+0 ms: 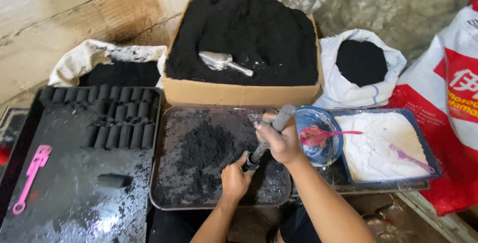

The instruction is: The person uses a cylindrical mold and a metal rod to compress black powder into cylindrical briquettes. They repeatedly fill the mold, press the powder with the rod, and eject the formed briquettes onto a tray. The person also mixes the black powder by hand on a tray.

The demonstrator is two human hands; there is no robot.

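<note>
Two hands work over the middle tray (164,200), a shallow metal pan dusted with black powder (206,146). Largest in view is the cardboard box (239,93) behind it, heaped with the same powder and carrying a metal scoop (221,62) half sunk in the pile, within reach of the pan. To the left lies a long black tray (74,198) holding rows of pressed black cylinders (117,116), one loose cylinder (113,180) and a pink tool (31,176). Two white sacks (348,91) of powder flank the box; a red and white bag (460,98) stands at far right. A blue tray (428,158) of white powder and a blue bowl (311,121) with a pink spoon (318,135) sit just beside the right hand. The press tube (271,136) leans tilted over the pan, apparently so that spill lands there. The right hand (281,141) has its grip closed about the tube's upper shaft; the left hand (235,178) is wrapped round its lower end, near the pan floor. The right forearm crosses the trays' near edge.
</note>
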